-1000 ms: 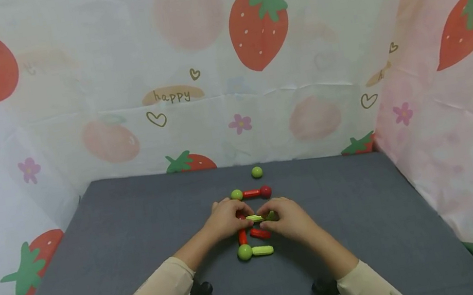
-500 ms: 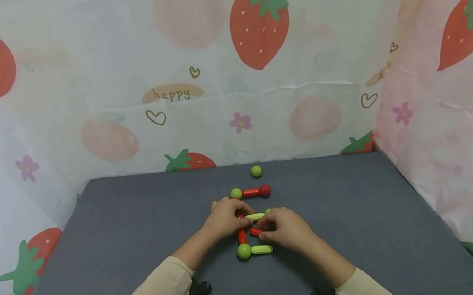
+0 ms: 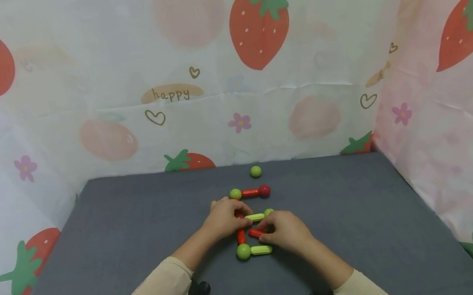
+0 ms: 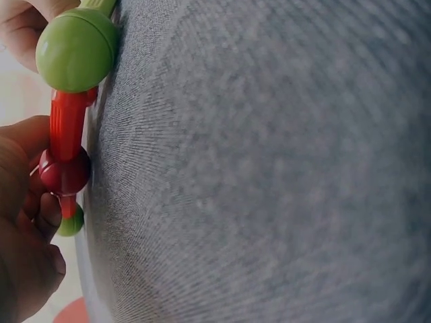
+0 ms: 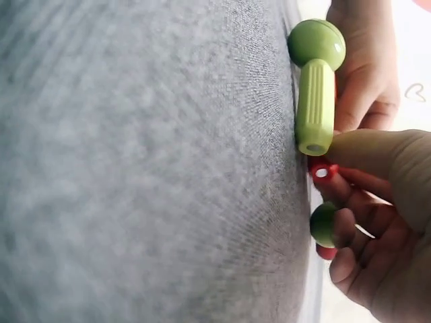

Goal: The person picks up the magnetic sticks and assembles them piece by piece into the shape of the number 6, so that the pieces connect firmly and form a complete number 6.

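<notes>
Ball-and-rod magnetic pieces form a connected figure on the grey table. My left hand (image 3: 226, 218) holds the figure at its middle, thumb and fingers about a dark red ball (image 4: 65, 173) on the red side rods (image 4: 66, 128). A yellow-green rod (image 3: 255, 217) runs right from there to a green ball (image 3: 268, 212). Between thumb and fingers my right hand (image 3: 289, 230) pinches a loose red rod (image 3: 256, 233), its end visible in the right wrist view. Nearest me, a green ball (image 3: 243, 251) carries another yellow-green rod (image 3: 261, 250).
At the figure's far end, a green ball (image 3: 235, 194), a red rod (image 3: 251, 192) and a dark red ball (image 3: 264, 191) lie in a row. A single green ball (image 3: 256, 171) sits near the back edge of the table (image 3: 142, 200). Strawberry-printed cloth (image 3: 196, 133) hangs behind.
My right hand has left the green ball at the middle rod's end, moved nearer me and taken hold of the loose red rod. My left hand has stayed in place.
</notes>
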The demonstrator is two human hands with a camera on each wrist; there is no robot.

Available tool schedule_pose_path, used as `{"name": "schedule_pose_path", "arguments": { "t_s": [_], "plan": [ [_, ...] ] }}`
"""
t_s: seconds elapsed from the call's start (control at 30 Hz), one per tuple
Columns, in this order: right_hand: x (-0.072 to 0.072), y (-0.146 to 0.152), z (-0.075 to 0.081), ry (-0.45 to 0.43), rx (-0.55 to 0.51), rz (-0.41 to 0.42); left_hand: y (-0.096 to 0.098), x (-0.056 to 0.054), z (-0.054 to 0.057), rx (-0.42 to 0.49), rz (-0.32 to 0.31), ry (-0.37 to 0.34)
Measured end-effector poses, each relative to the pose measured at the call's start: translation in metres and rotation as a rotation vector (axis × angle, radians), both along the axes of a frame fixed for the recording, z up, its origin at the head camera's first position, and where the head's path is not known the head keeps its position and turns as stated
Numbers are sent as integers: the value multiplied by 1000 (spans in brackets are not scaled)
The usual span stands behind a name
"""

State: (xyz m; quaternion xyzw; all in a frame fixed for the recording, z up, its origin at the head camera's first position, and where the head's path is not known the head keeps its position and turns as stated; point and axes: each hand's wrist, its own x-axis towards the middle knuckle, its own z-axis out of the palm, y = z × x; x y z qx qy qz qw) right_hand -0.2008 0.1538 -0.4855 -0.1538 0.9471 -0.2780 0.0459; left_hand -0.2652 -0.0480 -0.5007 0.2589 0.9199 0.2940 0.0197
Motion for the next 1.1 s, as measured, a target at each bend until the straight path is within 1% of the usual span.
{"name": "schedule_pose_path", "arguments": {
  "t_s": [0.07,0.17,0.3,0.4,0.53,0.63,0.8,1.1],
  "plan": [
    [0,2,2,2,6,-13,1,0,0,-6,-3,1],
    [-1,8,8,-3,-6,-77,2,0,0,-22,-10,4],
    [1,17,18,-14,-50,-173,2,1,1,-24,-16,-4],
    [5,23,22,-22,-58,-210,2,1,3,-20,-8,-14],
    [10,29,19,-41,-69,-252,1,1,3,-17,7,-13],
    [12,32,15,-55,-85,-299,0,0,3,-9,10,-8],
    [13,36,10,-68,-102,-371,0,0,2,-4,6,-7],
    [12,35,1,-105,-176,-442,1,-1,2,-4,-3,-3]
  ]
}}
